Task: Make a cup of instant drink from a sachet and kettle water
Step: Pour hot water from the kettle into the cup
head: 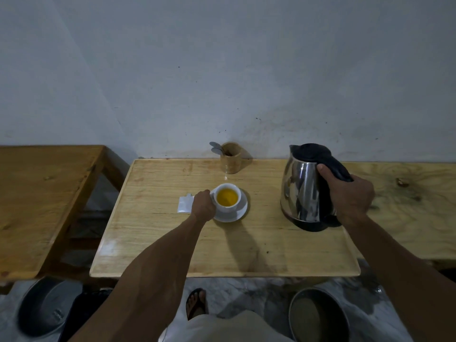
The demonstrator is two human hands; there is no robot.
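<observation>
A white cup (pixel 227 198) holding yellow liquid stands on a white saucer (pixel 240 213) in the middle of the light wooden table (pixel 172 243). My left hand (pixel 203 204) grips the cup's left side, where its handle is hidden. A flat white sachet (pixel 185 204) lies on the table just left of that hand. At the right, a steel kettle (pixel 302 191) with a black lid stands upright on the table, and my right hand (pixel 348 193) is wrapped around its black handle.
A wooden holder (pixel 231 157) with spoons stands at the table's back edge against the wall. A darker wooden table (pixel 37 206) is at the left. On the floor lie a dark pan (pixel 42 307) at the left and a round basin (pixel 318 317) at the right.
</observation>
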